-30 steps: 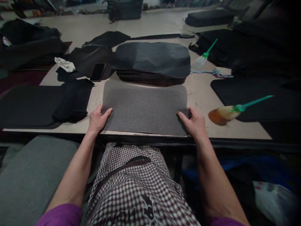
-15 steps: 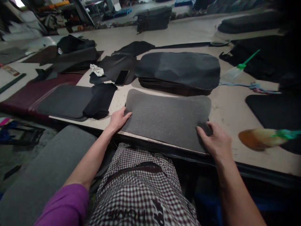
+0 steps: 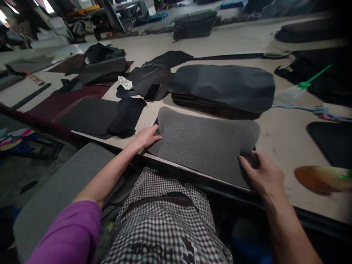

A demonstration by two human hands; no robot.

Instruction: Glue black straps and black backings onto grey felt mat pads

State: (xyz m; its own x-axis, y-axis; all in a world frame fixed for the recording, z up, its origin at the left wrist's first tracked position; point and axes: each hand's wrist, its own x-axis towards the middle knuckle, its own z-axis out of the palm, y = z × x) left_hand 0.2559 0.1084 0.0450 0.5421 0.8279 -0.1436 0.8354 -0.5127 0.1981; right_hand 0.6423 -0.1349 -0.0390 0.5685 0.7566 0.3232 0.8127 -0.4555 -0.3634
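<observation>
A dark grey sheet (image 3: 203, 146) with rounded corners lies on the worktable in front of me, close to the edge. My left hand (image 3: 148, 138) grips its left edge, thumb on top and fingers at the side. At the right edge, my right hand (image 3: 264, 172) pinches the sheet, its thumb on the upper face and the fingertips partly hidden; the sheet bends up there. Just behind it rests a stack of black rounded pieces (image 3: 222, 88). A brush (image 3: 321, 179) with brown bristles, blurred, lies right of my right hand.
Left of the sheet are grey panels (image 3: 88, 115) under a black cloth piece (image 3: 128, 117). A phone (image 3: 152, 92) and a crumpled white scrap (image 3: 125, 83) lie behind. A green-tipped bottle (image 3: 295, 90) stands at right, near a twisted cord (image 3: 316, 109). A grey padded surface (image 3: 74, 183) sits below left.
The whole view has shifted, so the table's things appear further right. Both hands keep their hold on the sheet, and its right edge looks more bent up.
</observation>
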